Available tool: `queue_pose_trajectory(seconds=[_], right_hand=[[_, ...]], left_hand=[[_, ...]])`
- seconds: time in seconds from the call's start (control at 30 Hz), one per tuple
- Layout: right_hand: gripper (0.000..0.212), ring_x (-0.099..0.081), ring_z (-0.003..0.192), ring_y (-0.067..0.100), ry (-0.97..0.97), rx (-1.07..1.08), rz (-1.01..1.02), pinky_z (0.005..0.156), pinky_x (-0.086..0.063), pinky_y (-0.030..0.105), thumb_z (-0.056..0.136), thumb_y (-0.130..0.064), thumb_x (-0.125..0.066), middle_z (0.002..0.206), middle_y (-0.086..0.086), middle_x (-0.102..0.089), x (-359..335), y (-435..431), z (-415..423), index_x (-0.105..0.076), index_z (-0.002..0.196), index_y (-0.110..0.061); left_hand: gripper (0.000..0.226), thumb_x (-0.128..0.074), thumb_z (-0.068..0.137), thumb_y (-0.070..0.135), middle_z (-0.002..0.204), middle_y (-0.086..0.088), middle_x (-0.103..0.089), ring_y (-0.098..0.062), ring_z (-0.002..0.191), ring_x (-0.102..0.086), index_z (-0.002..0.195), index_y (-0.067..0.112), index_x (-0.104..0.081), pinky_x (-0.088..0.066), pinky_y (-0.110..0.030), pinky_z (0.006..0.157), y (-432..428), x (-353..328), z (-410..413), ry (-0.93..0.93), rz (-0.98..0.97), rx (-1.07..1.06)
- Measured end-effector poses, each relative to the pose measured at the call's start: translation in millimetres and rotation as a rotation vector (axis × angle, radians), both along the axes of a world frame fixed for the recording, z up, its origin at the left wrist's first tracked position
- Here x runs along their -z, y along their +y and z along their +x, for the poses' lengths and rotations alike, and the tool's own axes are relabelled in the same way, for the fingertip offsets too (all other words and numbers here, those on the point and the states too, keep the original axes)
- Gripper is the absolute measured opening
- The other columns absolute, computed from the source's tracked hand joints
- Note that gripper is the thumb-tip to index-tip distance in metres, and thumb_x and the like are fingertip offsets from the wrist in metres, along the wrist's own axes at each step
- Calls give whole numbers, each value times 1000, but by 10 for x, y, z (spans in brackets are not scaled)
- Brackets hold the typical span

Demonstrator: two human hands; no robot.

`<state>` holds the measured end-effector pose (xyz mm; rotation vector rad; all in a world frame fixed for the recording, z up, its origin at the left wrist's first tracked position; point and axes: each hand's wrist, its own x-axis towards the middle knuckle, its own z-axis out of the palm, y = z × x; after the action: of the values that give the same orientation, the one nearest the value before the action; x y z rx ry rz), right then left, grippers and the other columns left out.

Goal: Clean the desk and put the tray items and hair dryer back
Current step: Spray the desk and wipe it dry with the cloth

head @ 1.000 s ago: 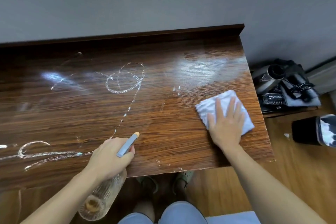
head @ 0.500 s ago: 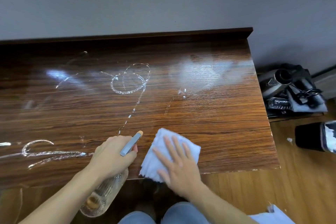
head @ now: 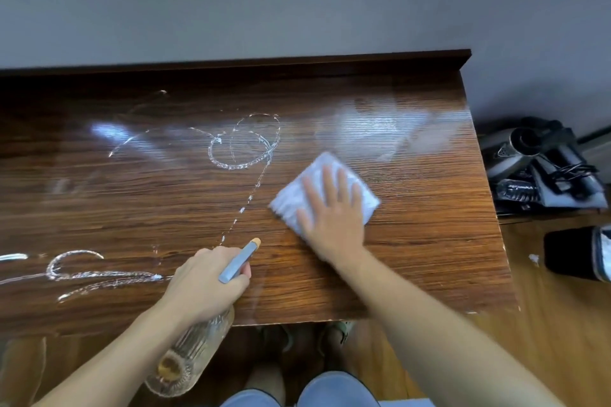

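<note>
A glossy brown wooden desk (head: 413, 258) fills the view, streaked with white foamy spray lines (head: 241, 149) at its middle and left. My right hand (head: 330, 215) lies flat, fingers spread, pressing a folded white cloth (head: 360, 188) onto the desk right of centre. My left hand (head: 205, 284) grips a clear ribbed spray bottle (head: 188, 357) with a grey-blue nozzle near the front edge. The grey hair dryer (head: 515, 145) lies with black tray items (head: 555, 182) on a low surface to the right of the desk.
A grey wall runs behind the desk. A black bin (head: 572, 254) with a white liner stands on the wood floor at the right. My legs and feet show below the desk's front edge.
My right hand has swept the cloth from the right side to the front edge beside the bottle, then up to right of centre. The left hand has held the bottle still.
</note>
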<state>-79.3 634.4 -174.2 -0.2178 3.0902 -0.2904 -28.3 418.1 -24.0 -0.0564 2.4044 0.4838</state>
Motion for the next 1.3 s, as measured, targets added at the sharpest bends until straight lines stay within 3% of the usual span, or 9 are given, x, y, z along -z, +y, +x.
queue_pose_trajectory(seconds=[0.13, 0.23, 0.4, 0.57, 0.77, 0.93, 1.1, 1.2, 1.3], right_hand=[[65, -8, 153, 37, -60, -334, -109, 118, -17, 59, 96, -56, -44, 166, 9, -16, -15, -394, 894, -32, 155, -32], [65, -12, 153, 34, -38, -393, -64, 119, -17, 56, 95, -60, -42, 166, 7, -16, -3, -119, 905, -29, 155, -37], [65, -23, 147, 43, -31, -11, 106, 111, -27, 59, 95, -56, -37, 162, 18, -23, 10, 749, -88, -35, 154, -28], [68, -16, 149, 43, -91, 316, 101, 116, -18, 61, 95, -59, -26, 164, 18, -18, -42, 642, -507, -28, 156, -29], [71, -14, 151, 42, -54, -87, -19, 118, -16, 61, 92, -55, -46, 165, 15, -16, -30, -312, 568, -30, 156, -28], [69, -14, 152, 36, -46, -404, -15, 118, -17, 56, 95, -61, -42, 166, 9, -15, -15, -287, 1033, -26, 156, -35], [68, -24, 148, 39, -32, -73, 92, 113, -26, 57, 93, -58, -41, 163, 15, -23, 18, 412, 201, -38, 153, -27], [67, -29, 144, 43, -52, 151, 149, 109, -28, 58, 94, -58, -35, 160, 20, -28, -7, 662, -327, -36, 153, -26], [69, -26, 146, 42, -45, 337, 114, 111, -26, 59, 95, -62, -28, 161, 19, -26, -33, 617, -688, -34, 154, -27]], left_hand=[[27, -44, 74, 38, 66, -1, -62, -24, 71, -60, 79, 16, -59, -52, -41, 69, 2, -14, -95, -10, 61, -11], [14, -54, 84, 24, 67, -3, -64, -23, 66, -60, 78, 15, -63, -48, -37, 62, -6, -4, -157, -6, 93, -28], [16, -57, 88, 24, 73, -6, -67, -25, 72, -63, 78, 14, -66, -52, -45, 69, -111, 23, -171, 38, 100, -45], [18, -57, 88, 22, 73, -8, -66, -26, 72, -62, 80, 9, -66, -51, -45, 70, -193, 36, -194, 58, 112, -55], [20, -55, 89, 22, 71, -4, -65, -24, 72, -61, 76, 11, -64, -50, -39, 68, -223, 61, -296, 43, 101, -81], [21, -54, 88, 20, 66, -9, -61, -29, 70, -57, 70, 9, -57, -46, -38, 64, -288, 98, -407, 44, 117, -103], [23, -55, 84, 18, 61, -7, -60, -25, 59, -49, 65, 6, -54, -39, -33, 57, -415, 125, -473, 101, 83, -262], [15, -59, 87, 17, 69, 2, -67, -17, 67, -58, 75, 15, -67, -45, -30, 61, -488, 87, -483, 117, 134, -303], [20, -57, 87, 20, 67, -5, -67, -24, 68, -62, 72, 11, -66, -50, -36, 63, -590, 88, -483, 139, 114, -309]])
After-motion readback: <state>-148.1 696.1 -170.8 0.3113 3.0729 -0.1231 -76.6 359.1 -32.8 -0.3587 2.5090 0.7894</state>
